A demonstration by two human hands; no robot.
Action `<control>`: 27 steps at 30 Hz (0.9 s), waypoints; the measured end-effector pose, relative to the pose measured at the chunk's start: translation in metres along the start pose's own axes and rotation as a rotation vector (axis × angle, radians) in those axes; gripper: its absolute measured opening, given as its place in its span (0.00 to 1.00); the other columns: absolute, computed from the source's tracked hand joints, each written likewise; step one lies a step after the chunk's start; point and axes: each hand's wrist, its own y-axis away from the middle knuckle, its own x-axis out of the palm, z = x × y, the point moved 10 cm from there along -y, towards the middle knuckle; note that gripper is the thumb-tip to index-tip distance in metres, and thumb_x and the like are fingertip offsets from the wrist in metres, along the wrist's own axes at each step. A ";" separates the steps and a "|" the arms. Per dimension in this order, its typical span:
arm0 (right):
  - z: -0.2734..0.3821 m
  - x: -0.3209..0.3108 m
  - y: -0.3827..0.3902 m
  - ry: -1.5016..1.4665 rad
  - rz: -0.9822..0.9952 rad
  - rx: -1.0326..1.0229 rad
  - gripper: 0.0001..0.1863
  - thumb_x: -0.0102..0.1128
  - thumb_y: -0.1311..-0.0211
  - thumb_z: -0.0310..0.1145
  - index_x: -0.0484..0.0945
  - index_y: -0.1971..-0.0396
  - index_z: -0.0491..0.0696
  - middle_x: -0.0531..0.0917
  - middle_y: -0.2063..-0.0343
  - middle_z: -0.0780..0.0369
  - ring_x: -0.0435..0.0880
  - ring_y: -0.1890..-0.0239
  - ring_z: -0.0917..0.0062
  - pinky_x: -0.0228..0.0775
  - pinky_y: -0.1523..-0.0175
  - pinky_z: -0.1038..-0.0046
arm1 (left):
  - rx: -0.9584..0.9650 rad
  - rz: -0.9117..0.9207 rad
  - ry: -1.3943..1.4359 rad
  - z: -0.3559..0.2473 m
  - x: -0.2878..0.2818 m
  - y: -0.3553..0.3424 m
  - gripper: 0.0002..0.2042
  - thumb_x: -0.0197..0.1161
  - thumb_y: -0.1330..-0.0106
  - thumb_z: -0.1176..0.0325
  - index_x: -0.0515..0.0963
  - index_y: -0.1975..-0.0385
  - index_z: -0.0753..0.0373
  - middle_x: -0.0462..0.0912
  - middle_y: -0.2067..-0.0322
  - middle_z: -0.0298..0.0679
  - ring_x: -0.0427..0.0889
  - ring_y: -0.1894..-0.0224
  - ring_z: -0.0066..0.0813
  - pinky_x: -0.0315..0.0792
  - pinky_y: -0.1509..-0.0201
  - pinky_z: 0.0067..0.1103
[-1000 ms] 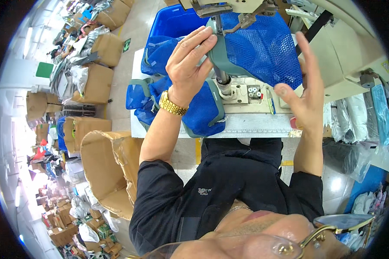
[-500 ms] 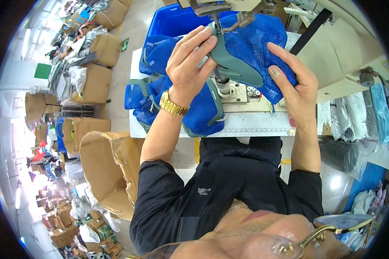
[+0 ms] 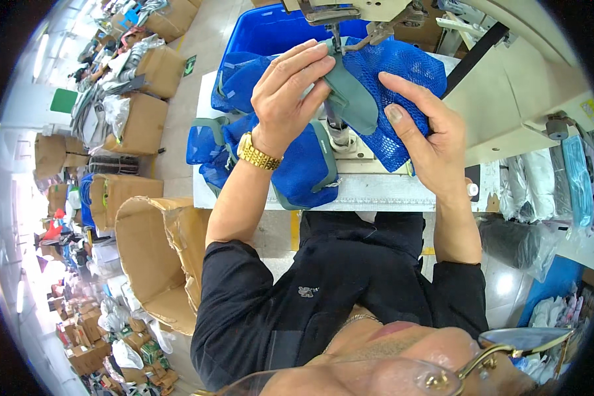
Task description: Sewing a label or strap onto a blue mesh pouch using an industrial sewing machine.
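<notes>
My left hand (image 3: 289, 92), with a gold watch on its wrist, pinches a grey-green fabric strip (image 3: 351, 99) under the sewing machine's needle. My right hand (image 3: 424, 129) grips the blue mesh piece (image 3: 393, 69) from the right, thumb on the grey-green strip. Both hands hold the same workpiece over the sewing machine bed (image 3: 363, 188). More blue mesh pieces with grey trim (image 3: 296, 168) hang over the bed's left front edge.
A blue plastic bin (image 3: 270, 33) stands behind the machine. The cream sewing machine body (image 3: 515, 99) runs to the right. An open cardboard box (image 3: 158, 257) sits at my left, with more boxes and bagged goods along the left floor.
My right hand came in from the right, where it was open and raised, and closed on the mesh piece. My left hand kept its hold near the needle.
</notes>
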 end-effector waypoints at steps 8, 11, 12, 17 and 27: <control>0.034 -0.022 -0.018 0.630 -0.017 -0.313 0.12 0.64 0.40 0.33 0.83 0.57 0.45 0.84 0.63 0.57 0.83 0.60 0.66 0.74 0.55 0.70 | 0.012 -0.014 -0.022 -0.003 0.003 -0.002 0.15 0.71 0.51 0.79 0.85 0.61 0.63 0.84 0.55 0.41 0.83 0.51 0.39 0.78 0.48 0.28; 0.011 -0.004 -0.023 0.530 0.187 -0.084 0.15 0.61 0.36 0.38 0.82 0.57 0.43 0.84 0.65 0.55 0.84 0.61 0.63 0.75 0.55 0.69 | -0.006 -0.027 -0.048 -0.002 0.001 0.001 0.15 0.71 0.52 0.79 0.85 0.62 0.63 0.84 0.55 0.40 0.83 0.51 0.39 0.78 0.48 0.28; 0.001 -0.001 -0.021 0.438 0.194 -0.097 0.16 0.61 0.36 0.38 0.82 0.55 0.43 0.84 0.67 0.55 0.84 0.63 0.63 0.75 0.57 0.68 | -0.002 -0.020 -0.049 -0.001 0.003 0.001 0.15 0.70 0.52 0.79 0.85 0.62 0.63 0.84 0.55 0.40 0.83 0.50 0.39 0.78 0.48 0.28; -0.018 0.004 -0.017 0.173 0.219 0.016 0.17 0.63 0.36 0.35 0.80 0.51 0.42 0.80 0.78 0.61 0.75 0.78 0.81 0.67 0.72 0.77 | -0.214 0.039 -0.211 -0.011 -0.004 0.001 0.14 0.70 0.51 0.80 0.85 0.62 0.63 0.82 0.62 0.41 0.82 0.58 0.34 0.77 0.59 0.25; -0.021 0.017 -0.012 -0.083 0.190 0.107 0.22 0.64 0.37 0.30 0.76 0.43 0.45 0.66 0.82 0.71 0.62 0.79 0.89 0.55 0.75 0.82 | -0.646 0.198 0.051 -0.002 0.007 0.018 0.20 0.67 0.40 0.69 0.73 0.48 0.63 0.82 0.72 0.39 0.80 0.66 0.29 0.71 0.66 0.24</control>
